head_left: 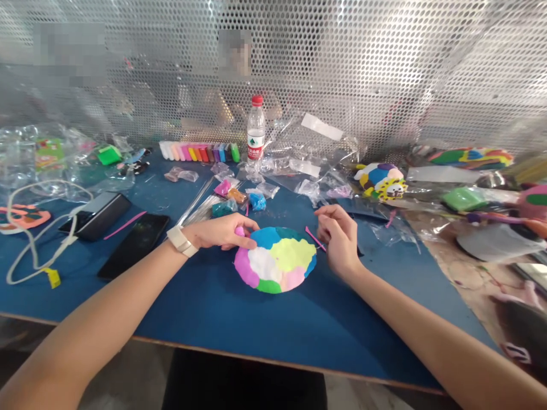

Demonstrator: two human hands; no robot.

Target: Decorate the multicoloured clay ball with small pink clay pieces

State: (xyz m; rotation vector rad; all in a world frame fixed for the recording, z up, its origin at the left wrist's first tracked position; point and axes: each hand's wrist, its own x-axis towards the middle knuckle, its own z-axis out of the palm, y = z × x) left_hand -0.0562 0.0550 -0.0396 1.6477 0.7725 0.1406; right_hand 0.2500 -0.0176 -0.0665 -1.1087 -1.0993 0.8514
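Observation:
My left hand [228,230] grips the upper left edge of a round disc [276,262] covered in patches of coloured modelling clay: yellow, white, blue, green, pink and purple. Its thumb lies on the front face, and the other fingers are partly hidden behind. A small pink lump [240,232] shows between those fingers. Right of the disc, apart from it, my right hand [339,236] has its fingers curled in; whatever they may hold is hidden. A thin pink modelling tool [315,239] reaches from near the disc to this hand's edge; whether the hand touches it is unclear.
Behind the disc lie wrapped clay lumps [257,200], a row of coloured clay packs [199,152] and a water bottle [256,134]. Phones [134,245] and a white cable [32,245] are on the left. A clay-decorated piece [380,179] and a green block [464,199] sit right.

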